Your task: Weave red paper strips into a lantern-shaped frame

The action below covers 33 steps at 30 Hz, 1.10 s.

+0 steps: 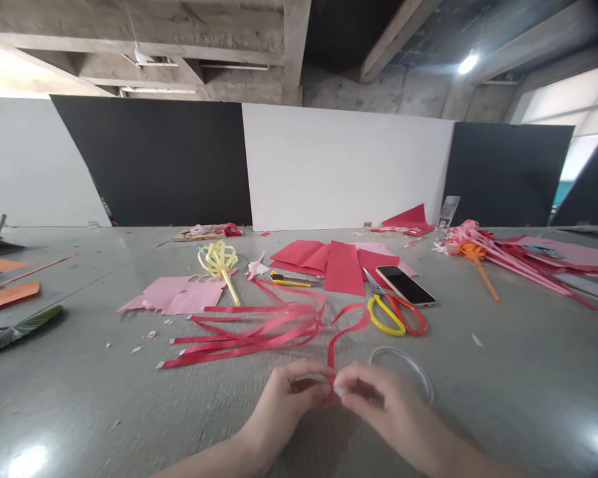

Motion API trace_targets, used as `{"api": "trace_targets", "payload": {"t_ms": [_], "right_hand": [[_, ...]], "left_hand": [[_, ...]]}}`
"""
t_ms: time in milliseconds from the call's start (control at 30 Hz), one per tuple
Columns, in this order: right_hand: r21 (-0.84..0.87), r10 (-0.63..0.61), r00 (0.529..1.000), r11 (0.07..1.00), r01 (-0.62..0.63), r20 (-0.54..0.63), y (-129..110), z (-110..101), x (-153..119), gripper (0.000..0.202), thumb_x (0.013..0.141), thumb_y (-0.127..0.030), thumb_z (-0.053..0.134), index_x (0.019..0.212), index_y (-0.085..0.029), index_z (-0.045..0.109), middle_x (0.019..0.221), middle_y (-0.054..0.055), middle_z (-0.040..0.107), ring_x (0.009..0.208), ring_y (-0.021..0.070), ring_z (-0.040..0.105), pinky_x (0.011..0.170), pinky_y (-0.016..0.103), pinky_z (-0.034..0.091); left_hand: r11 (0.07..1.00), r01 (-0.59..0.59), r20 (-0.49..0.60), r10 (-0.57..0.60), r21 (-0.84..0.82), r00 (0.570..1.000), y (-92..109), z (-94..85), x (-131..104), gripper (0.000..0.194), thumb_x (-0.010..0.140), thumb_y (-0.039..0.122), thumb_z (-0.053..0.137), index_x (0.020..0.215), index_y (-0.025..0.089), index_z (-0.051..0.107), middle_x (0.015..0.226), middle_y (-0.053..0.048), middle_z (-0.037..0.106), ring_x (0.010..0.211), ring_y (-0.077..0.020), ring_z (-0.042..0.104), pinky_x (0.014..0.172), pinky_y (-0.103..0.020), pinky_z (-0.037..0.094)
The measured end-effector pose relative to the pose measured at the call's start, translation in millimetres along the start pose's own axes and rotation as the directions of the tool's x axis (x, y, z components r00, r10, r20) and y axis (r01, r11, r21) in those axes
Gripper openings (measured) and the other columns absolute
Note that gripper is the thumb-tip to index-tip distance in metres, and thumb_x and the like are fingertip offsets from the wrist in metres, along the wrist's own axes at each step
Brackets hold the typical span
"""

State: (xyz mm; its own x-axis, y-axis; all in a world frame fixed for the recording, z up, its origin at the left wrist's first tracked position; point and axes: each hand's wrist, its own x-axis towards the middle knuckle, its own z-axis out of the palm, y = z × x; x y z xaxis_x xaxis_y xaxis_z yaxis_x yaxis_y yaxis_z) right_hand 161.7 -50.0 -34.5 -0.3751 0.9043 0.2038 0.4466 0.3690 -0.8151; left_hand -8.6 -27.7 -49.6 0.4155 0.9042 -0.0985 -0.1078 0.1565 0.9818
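Observation:
My left hand (299, 392) is closed, thumb and fingers pinching the end of a red paper strip (331, 352) close to the table's front. Facing it, my right hand (373, 395) is closed too, its fingertips on a small white piece (338, 392) at that same end. The strip curves up and back to a bunch of red paper strips (259, 332), several of which have whitish tabs at their ends. A clear ring of tape (403, 358) lies just behind my right hand. Scissors (393, 315) with one yellow and one orange handle rest beyond it.
A phone (406, 285), a yellow utility knife (294, 280) and red paper sheets (343, 269) lie farther back. Pink paper (172, 295) and a yellow paper-strip flower (219, 262) are at left. Pink paper streamers (503, 252) lie at right. Upright panels (346, 169) border the far edge.

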Motion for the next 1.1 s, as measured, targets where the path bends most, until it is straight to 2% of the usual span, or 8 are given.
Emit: {"api": "trace_targets", "payload": {"t_ms": [67,167,233,367,600,767,900,1100], "right_hand": [[0.026,0.011,1.0,1.0,-0.011,0.017,0.7,-0.4,-0.3,0.011,0.08,-0.022,0.047,0.088,-0.025,0.054,0.071,-0.004,0.056,0.067,0.0114,0.053,0.064,0.023,0.042],[0.107,0.042,0.997,0.993,-0.049,0.071,2.9,1.7,-1.2,0.042,0.077,-0.017,0.051,0.115,-0.029,0.039,0.069,-0.005,0.055,0.063,0.0111,0.053,0.062,0.024,0.043],[0.14,0.037,0.997,0.989,-0.046,0.072,5.1,4.6,-1.8,0.057,0.075,-0.013,0.051,0.124,-0.03,0.027,0.068,-0.006,0.054,0.063,0.0112,0.053,0.063,0.025,0.043],[0.156,-0.013,1.0,0.988,0.011,0.012,7.7,8.3,-2.3,0.052,0.079,-0.014,0.047,0.124,-0.028,0.025,0.071,-0.004,0.052,0.065,0.0118,0.052,0.066,0.028,0.043],[0.151,-0.003,1.0,0.989,0.006,-0.02,5.3,7.0,-1.8,0.043,0.084,-0.016,0.04,0.122,-0.026,0.023,0.074,-0.003,0.048,0.066,0.0113,0.049,0.066,0.027,0.041],[0.132,0.001,1.0,0.991,-0.001,0.0,4.5,9.2,-2.2,0.043,0.084,-0.016,0.04,0.121,-0.026,0.022,0.076,-0.002,0.049,0.07,0.0125,0.051,0.07,0.03,0.041],[0.149,-0.013,1.0,0.989,0.017,-0.028,4.7,8.3,-2.7,0.041,0.085,-0.018,0.037,0.122,-0.026,0.021,0.075,-0.002,0.048,0.069,0.0126,0.05,0.069,0.029,0.041],[0.208,-0.006,0.997,0.978,0.021,-0.073,7.0,6.0,-1.4,0.038,0.086,-0.019,0.036,0.121,-0.025,0.024,0.074,-0.003,0.046,0.066,0.0117,0.046,0.065,0.027,0.039]], "left_hand": [[1.0,0.007,-0.012,-0.008,-0.016,1.0,-1.9,-0.6,0.8,0.021,0.063,0.014,0.06,0.084,0.016,0.064,0.064,0.0,0.061,0.065,-0.012,0.053,0.066,-0.024,0.04],[1.0,-0.008,-0.042,0.007,-0.017,0.999,-2.8,-0.8,2.3,0.022,0.062,0.014,0.062,0.084,0.015,0.062,0.065,0.001,0.06,0.061,-0.0109,0.052,0.061,-0.023,0.039],[0.999,-0.029,-0.042,0.027,-0.035,0.999,-1.8,-0.1,3.0,0.029,0.06,0.013,0.063,0.089,0.016,0.059,0.071,0.001,0.059,0.062,-0.0111,0.053,0.06,-0.023,0.04],[0.999,-0.031,-0.073,0.028,-0.032,0.997,0.2,1.6,2.9,0.044,0.059,0.009,0.062,0.099,0.018,0.047,0.069,0.003,0.056,0.06,-0.0111,0.055,0.06,-0.024,0.043],[0.999,-0.015,-0.123,0.019,0.034,0.992,-4.0,2.7,2.8,0.027,0.061,0.012,0.06,0.082,0.016,0.043,0.062,0.004,0.054,0.057,-0.0115,0.056,0.059,-0.026,0.045],[0.998,0.024,-0.177,-0.013,0.056,0.984,-3.0,3.7,3.9,0.022,0.057,0.012,0.061,0.076,0.015,0.051,0.065,0.003,0.055,0.06,-0.013,0.056,0.061,-0.027,0.046],[0.991,0.057,-0.084,-0.047,0.118,0.995,-1.1,1.1,3.7,0.015,0.061,0.015,0.059,0.075,0.013,0.062,0.074,-0.002,0.059,0.069,-0.0154,0.056,0.067,-0.028,0.043],[0.953,-0.035,0.058,0.018,0.302,0.998,1.5,-2.4,3.9,0.012,0.066,0.021,0.057,0.062,0.016,0.067,0.074,-0.002,0.057,0.075,-0.0153,0.049,0.067,-0.024,0.037]]}}
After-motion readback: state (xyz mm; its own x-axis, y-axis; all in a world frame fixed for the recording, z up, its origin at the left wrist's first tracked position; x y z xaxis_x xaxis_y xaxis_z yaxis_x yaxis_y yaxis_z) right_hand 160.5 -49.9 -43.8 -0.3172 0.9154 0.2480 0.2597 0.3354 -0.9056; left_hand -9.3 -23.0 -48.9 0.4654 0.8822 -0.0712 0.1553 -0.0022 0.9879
